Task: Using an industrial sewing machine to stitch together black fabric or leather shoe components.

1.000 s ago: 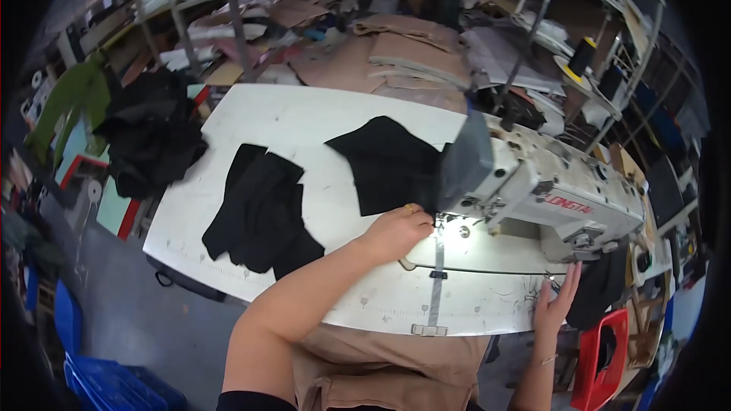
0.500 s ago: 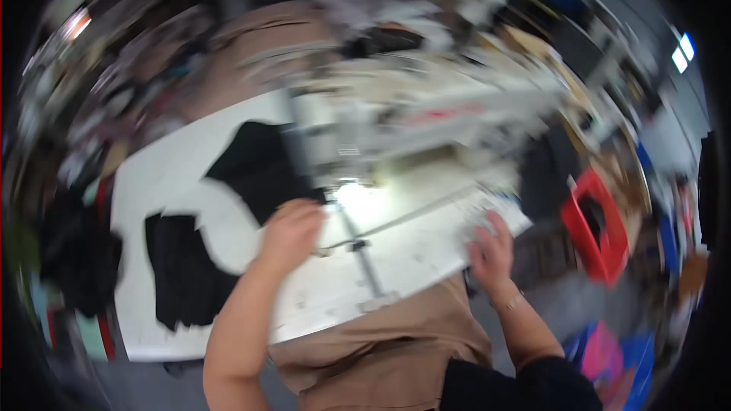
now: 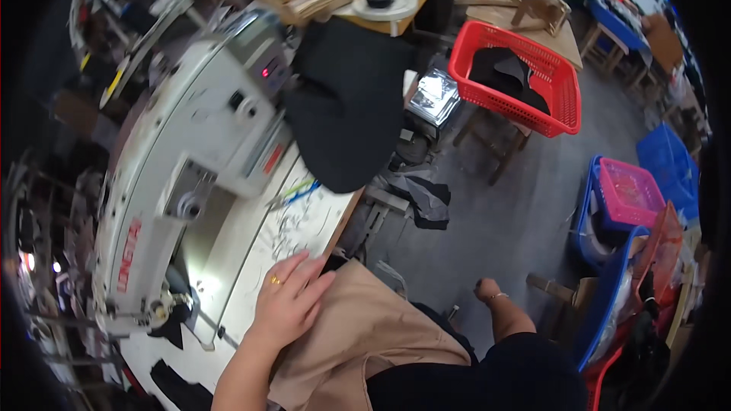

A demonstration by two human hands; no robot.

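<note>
Black fabric panel lies at upper centre, above and slightly right of the left hand, long axis running roughly up and down the frame; the left hand is the nearer. Left hand: fingers loosely spread, nothing seen in grasp, at the edge of the white table. Right hand: curled, lower right; contents cannot be told. Against the earlier frame, the view is turned rightward and the right hand is clear of the table.
</note>
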